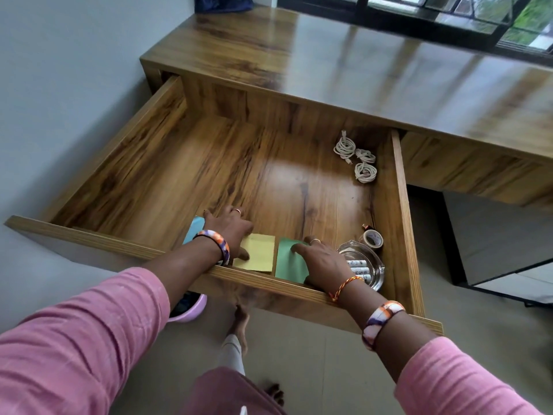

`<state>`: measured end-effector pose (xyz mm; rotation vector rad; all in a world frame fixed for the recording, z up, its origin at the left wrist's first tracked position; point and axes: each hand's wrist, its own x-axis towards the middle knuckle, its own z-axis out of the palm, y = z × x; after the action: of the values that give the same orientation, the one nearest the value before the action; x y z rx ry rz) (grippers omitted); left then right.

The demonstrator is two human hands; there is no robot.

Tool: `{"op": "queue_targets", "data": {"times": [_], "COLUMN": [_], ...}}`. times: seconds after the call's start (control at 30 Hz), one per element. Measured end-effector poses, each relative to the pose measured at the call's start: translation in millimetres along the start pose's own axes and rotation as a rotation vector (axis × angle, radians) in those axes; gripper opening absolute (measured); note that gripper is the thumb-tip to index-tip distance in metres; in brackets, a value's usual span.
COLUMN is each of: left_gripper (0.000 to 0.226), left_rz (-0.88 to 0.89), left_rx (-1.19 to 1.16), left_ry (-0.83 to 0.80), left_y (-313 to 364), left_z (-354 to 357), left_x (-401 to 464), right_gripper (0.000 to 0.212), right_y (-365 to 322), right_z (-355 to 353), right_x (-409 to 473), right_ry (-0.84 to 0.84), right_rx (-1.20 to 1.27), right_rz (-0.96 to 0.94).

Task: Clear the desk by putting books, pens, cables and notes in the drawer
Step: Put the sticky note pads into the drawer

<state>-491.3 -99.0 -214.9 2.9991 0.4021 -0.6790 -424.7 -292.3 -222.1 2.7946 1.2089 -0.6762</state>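
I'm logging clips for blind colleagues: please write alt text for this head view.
Both hands reach into an open wooden drawer: the left hand rests on blue and yellow notes, the right hand on a green note. Coiled cables, tape and a glass dish of markers lie along the right side.

Wood-grain counter (pixel 344 52) with a glossy top fitted into the room corner beneath a window (pixel 449 13); dark window frame, green foliage visible through the glass at far right. Daylight reflects in pale streaks across the top. Wall (pixel 65 70) at left is plain, pale grey-blue. Floor (pixel 314 369) is pale tile with faint joints. Dark blue fabric (pixel 223 3) sits at the counter's far left end. A grey-fronted, dark-edged unit (pixel 493 241) stands under the counter at right. A pink basin (pixel 191 310) rests on the floor.
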Motion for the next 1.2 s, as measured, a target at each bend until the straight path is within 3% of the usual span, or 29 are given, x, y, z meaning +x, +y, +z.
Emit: {"op": "queue_targets", "data": {"times": [0.2, 0.47, 0.57, 0.67, 0.73, 0.87, 1.2], "left_gripper": [0.051, 0.054, 0.068, 0.044, 0.039, 0.043, 0.047], "left_rz": [0.107, 0.092, -0.040, -0.380, -0.533, -0.514, -0.458], "left_rx": [0.033, -0.004, -0.121, -0.375, -0.508, -0.501, -0.413], "left_ry": [0.017, 0.018, 0.101, 0.341, 0.286, 0.068, 0.006], "left_y": [1.9, 2.4, 3.0, -8.1, -19.2, -24.8, -21.9], "left_z": [1.8, 2.0, 0.2, -4.8, -5.2, 0.7, 7.1], "left_x": [2.0, 0.9, -0.2, -5.5, -8.7, -6.0, 1.9], "right_gripper": [0.059, 0.065, 0.065, 0.065, 0.065, 0.062, 0.060], "right_y": [1.1, 2.1, 1.8, 2.0, 2.0, 1.2, 2.5], "right_z": [2.6, 1.5, 0.9, -0.5, -1.6, -2.0, -1.5], "right_x": [1.6, 0.9, 0.1, -1.1, -1.7, -1.8, -2.4], "right_ry": [-0.004, -0.026, -0.023, -0.020, -0.014, -0.009, -0.015], "right_rx": [0.024, 0.027, 0.030, 0.021, 0.008, -0.002, -0.004], "right_rz": [-0.004, 0.001, 0.003, 0.010, 0.010, 0.006, 0.000]}}
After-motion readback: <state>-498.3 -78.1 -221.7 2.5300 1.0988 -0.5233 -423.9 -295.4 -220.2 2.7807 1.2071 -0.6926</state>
